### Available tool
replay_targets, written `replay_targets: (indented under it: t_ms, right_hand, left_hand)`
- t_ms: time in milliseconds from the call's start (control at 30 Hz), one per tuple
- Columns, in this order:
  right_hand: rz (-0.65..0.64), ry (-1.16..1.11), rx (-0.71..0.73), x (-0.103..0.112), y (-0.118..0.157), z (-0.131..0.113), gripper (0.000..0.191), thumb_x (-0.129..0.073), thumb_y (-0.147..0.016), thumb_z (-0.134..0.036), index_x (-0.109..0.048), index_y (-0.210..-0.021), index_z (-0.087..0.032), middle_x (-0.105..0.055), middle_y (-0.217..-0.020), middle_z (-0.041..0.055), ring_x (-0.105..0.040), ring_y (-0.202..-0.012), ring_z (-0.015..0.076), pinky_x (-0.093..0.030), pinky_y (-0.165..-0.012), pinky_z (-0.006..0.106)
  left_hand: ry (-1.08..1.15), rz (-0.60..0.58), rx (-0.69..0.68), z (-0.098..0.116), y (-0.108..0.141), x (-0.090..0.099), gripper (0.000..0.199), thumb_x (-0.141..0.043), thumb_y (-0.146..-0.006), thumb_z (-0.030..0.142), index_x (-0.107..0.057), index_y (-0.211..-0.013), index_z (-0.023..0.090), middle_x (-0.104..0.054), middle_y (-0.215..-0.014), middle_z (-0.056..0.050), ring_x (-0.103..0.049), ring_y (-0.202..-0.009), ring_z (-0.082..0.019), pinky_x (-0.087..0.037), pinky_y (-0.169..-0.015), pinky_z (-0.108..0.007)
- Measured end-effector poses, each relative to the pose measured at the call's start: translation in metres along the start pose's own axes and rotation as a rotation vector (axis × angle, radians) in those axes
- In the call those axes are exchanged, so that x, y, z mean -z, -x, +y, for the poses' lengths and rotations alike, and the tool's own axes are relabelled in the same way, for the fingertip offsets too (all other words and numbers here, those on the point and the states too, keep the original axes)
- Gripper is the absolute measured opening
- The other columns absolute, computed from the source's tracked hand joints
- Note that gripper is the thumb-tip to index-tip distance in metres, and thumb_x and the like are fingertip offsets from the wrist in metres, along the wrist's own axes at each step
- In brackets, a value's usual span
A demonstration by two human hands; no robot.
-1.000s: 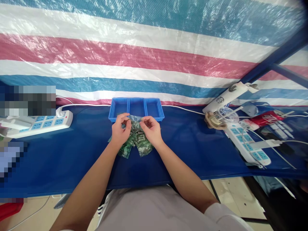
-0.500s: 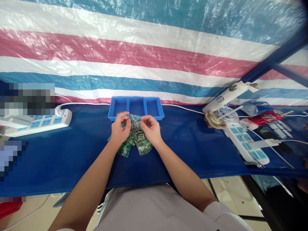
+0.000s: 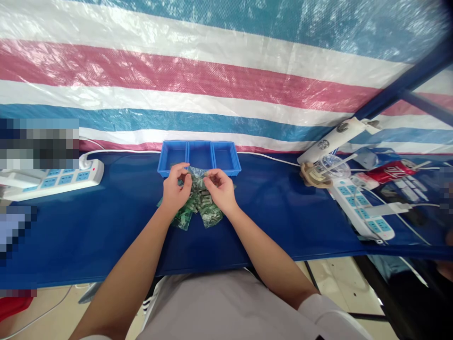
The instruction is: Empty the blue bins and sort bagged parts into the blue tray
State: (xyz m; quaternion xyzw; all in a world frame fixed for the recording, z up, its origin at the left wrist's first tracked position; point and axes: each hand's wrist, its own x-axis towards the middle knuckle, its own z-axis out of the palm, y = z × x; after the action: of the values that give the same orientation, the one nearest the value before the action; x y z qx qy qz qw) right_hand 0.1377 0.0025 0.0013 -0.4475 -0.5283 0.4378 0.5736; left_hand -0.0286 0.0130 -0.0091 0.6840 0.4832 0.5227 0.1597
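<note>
Between my two hands is a small clear plastic bag (image 3: 198, 174) with greyish contents, its upper edge pinched from both sides. My left hand (image 3: 177, 187) grips the bag's left corner with thumb and fingertips. On the opposite corner, my right hand (image 3: 221, 189) is closed in a similar pinch. Below and around the fingers lie several greenish plastic bags (image 3: 212, 216) of small metallic-looking parts, which I cannot name. A blue tray (image 3: 200, 158) with three compartments stands just beyond my fingertips.
White power strips lie at the left (image 3: 92, 172) and right (image 3: 361, 212) of the blue table (image 3: 283, 208). A plastic cup (image 3: 332, 167) and a red can (image 3: 391, 171) are at the right. Behind hangs a striped plastic sheet (image 3: 226, 80).
Hardly anything differs. Both hands keep their pinch on the small bag, and the whole view has shifted slightly.
</note>
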Motion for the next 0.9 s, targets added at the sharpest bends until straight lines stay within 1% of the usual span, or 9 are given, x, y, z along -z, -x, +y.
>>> replay_targets:
  t_ms: [500, 700, 900]
  right_hand:
    - [-0.013, -0.015, 0.021, -0.0007, 0.0018, -0.0003, 0.013, -0.067, -0.082, -0.03, -0.061, -0.089, -0.02, -0.06, -0.076, -0.0015, -0.055, -0.067, 0.0128, -0.046, -0.064, 0.028]
    - [-0.02, -0.018, 0.019, -0.001, 0.0007, 0.0005, 0.013, -0.067, -0.082, -0.031, -0.06, -0.089, -0.021, -0.058, -0.076, -0.0018, -0.053, -0.066, 0.0126, -0.045, -0.063, 0.028]
    - [-0.027, -0.009, 0.002, -0.0008, 0.0006, -0.0012, 0.015, -0.066, -0.082, -0.033, -0.06, -0.089, -0.021, -0.058, -0.075, -0.0019, -0.053, -0.066, 0.0127, -0.045, -0.063, 0.028]
  left_hand:
    - [-0.002, -0.014, -0.01, -0.0023, 0.0006, 0.0, 0.031, -0.056, -0.095, 0.027, -0.057, -0.126, 0.022, -0.067, -0.092, -0.002, -0.065, -0.076, -0.012, -0.053, -0.07, -0.023]
    - [-0.017, -0.029, -0.003, -0.0025, 0.0, 0.0004, 0.031, -0.055, -0.095, 0.027, -0.057, -0.126, 0.022, -0.066, -0.092, -0.002, -0.065, -0.076, -0.012, -0.053, -0.069, -0.024]
    - [-0.011, -0.037, -0.014, -0.0019, -0.0014, 0.0001, 0.031, -0.055, -0.095, 0.027, -0.057, -0.125, 0.022, -0.066, -0.091, -0.002, -0.064, -0.075, -0.013, -0.053, -0.073, -0.026]
